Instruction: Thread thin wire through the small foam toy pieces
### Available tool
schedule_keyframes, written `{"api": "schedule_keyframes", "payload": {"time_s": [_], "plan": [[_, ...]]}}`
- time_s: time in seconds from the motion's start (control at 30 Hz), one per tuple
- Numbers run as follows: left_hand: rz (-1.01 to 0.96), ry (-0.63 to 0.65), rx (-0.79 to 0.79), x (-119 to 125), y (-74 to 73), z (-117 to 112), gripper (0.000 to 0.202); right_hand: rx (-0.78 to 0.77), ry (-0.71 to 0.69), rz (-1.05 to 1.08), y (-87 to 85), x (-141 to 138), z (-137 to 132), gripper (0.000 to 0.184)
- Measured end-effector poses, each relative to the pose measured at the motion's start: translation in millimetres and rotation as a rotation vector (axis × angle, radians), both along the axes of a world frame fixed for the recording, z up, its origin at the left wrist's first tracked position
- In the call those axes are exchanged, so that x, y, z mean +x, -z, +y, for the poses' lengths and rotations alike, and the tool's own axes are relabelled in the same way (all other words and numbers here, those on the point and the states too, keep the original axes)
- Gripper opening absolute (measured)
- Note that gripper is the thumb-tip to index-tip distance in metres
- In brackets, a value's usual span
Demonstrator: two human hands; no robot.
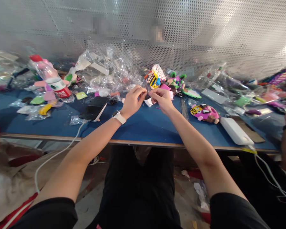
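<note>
Black-clad legs (138, 187) extend beneath a blue worktop (154, 127), where a person's left hand (133, 99) and right hand (164, 98) pinch close together; from where I stand, I cannot tell whether either grip clasps anything. A small white piece (148, 101) shows between them, before a multicoloured figure (154, 80); a perforated metal panel (205, 28) rises behind.

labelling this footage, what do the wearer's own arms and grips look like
Short black sleeves leave both forearms bare. A watch with a dark face and white strap sits on the left wrist; the right looks bare. Left grip and right grip wear no gloves.
</note>
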State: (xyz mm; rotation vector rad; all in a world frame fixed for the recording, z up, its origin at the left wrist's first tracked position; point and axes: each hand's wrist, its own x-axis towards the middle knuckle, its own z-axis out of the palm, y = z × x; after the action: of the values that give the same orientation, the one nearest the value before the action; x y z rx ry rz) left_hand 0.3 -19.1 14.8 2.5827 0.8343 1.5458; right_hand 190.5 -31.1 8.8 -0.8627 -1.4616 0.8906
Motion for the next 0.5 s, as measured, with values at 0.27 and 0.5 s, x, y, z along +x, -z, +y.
{"api": "schedule_keyframes", "payload": {"time_s": [0.27, 0.5], "plan": [[0.01, 0.027, -0.019, 0.8, 2.2, -0.3, 0.026, 0.078, -0.032, -0.075, -4.2, 5.0, -1.8, 0.031], [-0.003, 0.02, -0.036, 2.7, 2.6, -1.8, 0.028, 0.173, 0.049, -0.217, -0.2, 5.8, -1.5, 0.028]]}}
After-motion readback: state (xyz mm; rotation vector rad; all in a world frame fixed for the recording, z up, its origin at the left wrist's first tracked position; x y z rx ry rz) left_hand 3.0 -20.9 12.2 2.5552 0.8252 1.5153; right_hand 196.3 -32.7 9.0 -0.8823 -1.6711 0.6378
